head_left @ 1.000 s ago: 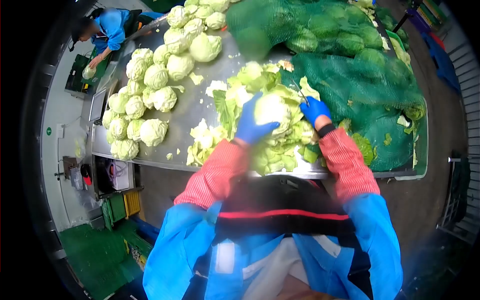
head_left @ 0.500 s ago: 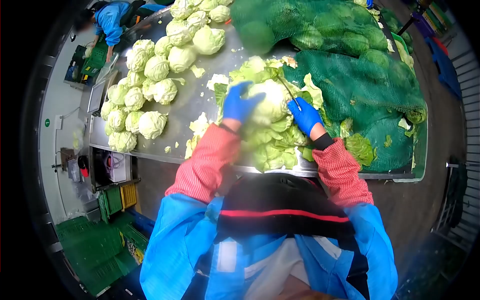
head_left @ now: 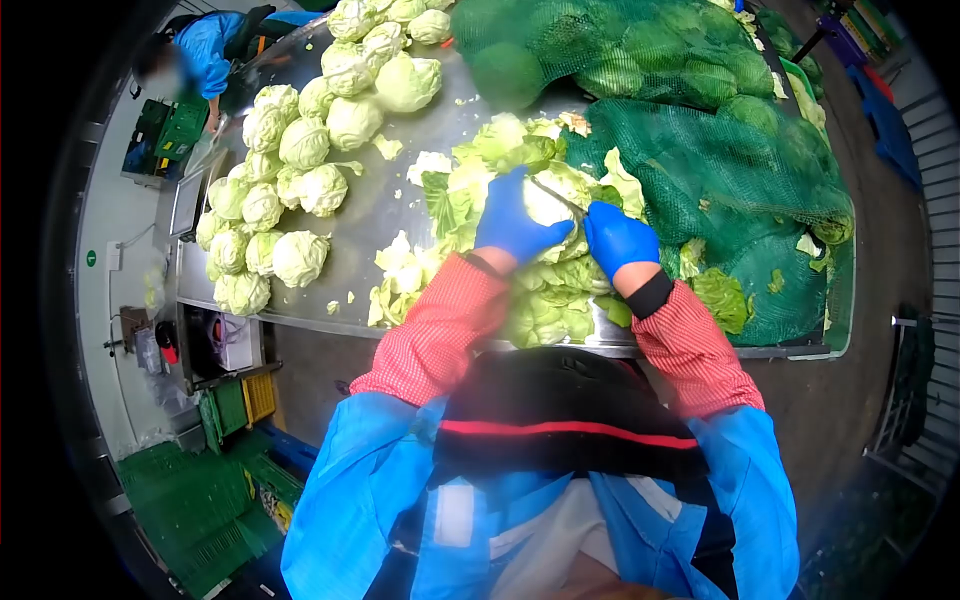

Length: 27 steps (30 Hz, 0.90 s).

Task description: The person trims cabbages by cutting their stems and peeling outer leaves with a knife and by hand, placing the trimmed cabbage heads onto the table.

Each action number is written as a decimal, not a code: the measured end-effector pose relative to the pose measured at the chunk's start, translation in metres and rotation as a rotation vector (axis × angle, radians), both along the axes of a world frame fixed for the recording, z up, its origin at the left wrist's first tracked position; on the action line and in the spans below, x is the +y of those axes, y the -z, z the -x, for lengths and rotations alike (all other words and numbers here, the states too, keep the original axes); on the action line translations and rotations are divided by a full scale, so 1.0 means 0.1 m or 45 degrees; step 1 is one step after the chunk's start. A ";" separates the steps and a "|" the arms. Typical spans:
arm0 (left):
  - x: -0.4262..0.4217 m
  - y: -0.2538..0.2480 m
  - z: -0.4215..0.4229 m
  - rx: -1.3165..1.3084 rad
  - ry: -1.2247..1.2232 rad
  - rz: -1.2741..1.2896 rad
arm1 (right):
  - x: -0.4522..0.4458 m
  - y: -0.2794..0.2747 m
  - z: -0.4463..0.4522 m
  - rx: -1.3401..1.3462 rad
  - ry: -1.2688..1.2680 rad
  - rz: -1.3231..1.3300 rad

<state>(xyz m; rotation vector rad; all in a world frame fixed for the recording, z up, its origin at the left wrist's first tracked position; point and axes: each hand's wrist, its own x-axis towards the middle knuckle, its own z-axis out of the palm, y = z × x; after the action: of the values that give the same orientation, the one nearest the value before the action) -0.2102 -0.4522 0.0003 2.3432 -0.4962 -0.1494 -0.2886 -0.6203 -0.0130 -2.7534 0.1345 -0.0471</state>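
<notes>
My left hand (head_left: 514, 218), in a blue glove, lies against the left side of a pale cabbage (head_left: 548, 204), thumb and fingers wrapped round it. At the cabbage's right, my right hand (head_left: 619, 238), also gloved in blue, is closed on a knife (head_left: 556, 195) whose thin blade reaches across the top of the head. Loose green leaves (head_left: 550, 315) lie under and around the cabbage. Part of the head is hidden by my left hand.
Trimmed cabbages (head_left: 305, 143) stand in a group on the left of the metal table (head_left: 384, 275). Green net bags of cabbages (head_left: 690, 165) cover the right side. A co-worker (head_left: 205, 50) bends beside green crates (head_left: 183, 128) at the upper left.
My left hand left the cabbage, then came back against its left side. The knife has swung over the head from the right. The co-worker's arm has moved down from the crate area.
</notes>
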 end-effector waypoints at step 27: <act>0.77 -0.10 -0.02 0.657 -0.086 1.447 | 0.15 -0.51 -0.27 0.048 0.036 -1.027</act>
<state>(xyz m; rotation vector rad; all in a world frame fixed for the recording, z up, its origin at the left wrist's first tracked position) -0.2077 -0.3750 0.0098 1.1411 -0.1507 -0.3248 -0.2613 -0.6057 0.0376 -1.9474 0.1596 0.0441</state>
